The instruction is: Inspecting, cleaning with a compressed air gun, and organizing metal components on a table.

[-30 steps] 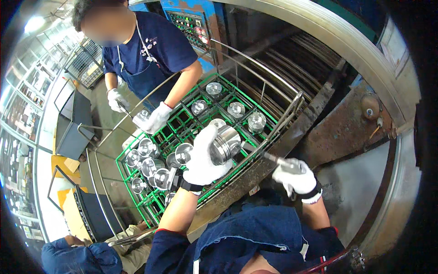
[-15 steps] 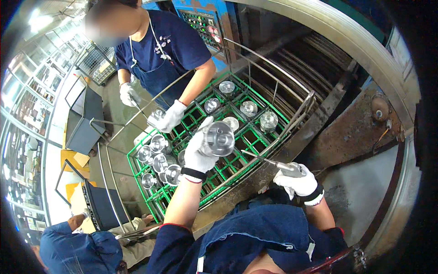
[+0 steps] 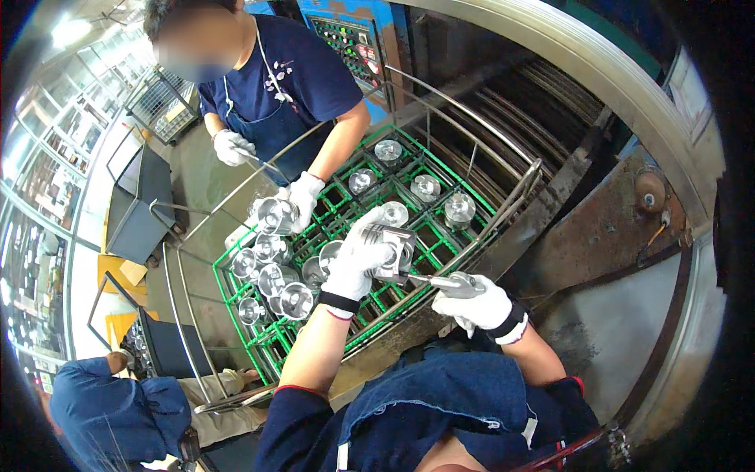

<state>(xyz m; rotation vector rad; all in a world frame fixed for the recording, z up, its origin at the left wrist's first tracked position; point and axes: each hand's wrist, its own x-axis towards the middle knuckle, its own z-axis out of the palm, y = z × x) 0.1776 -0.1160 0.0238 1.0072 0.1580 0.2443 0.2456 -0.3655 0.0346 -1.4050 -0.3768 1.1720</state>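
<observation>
Gloved in white, my left hand (image 3: 352, 259) grips a shiny metal piston (image 3: 403, 250) above a green wire rack (image 3: 358, 337). The piston is turned sideways, showing its ring grooves and hollow side. My right hand (image 3: 486, 305), also gloved, is closed around a hand tool with a grey handle (image 3: 464, 285) and a thin metal shaft. Its tip is at the lower edge of the piston; whether it touches cannot be made out. More pistons (image 3: 296, 300) stand crowded at the rack's left, and several others sit in compartments toward the far right.
Across the rack, a co-worker (image 3: 291, 86) holds another piston (image 3: 275, 215) and a thin tool. Metal rails (image 3: 464, 134) surround the rack. A second person (image 3: 126, 413) bends at lower left near dark bins (image 3: 177, 354). A rusty machine panel (image 3: 590, 236) stands at right.
My left hand has turned the piston from face-on to sideways. My right hand has moved left, bringing the tool's tip to it. The co-worker's piston has tilted and come lower.
</observation>
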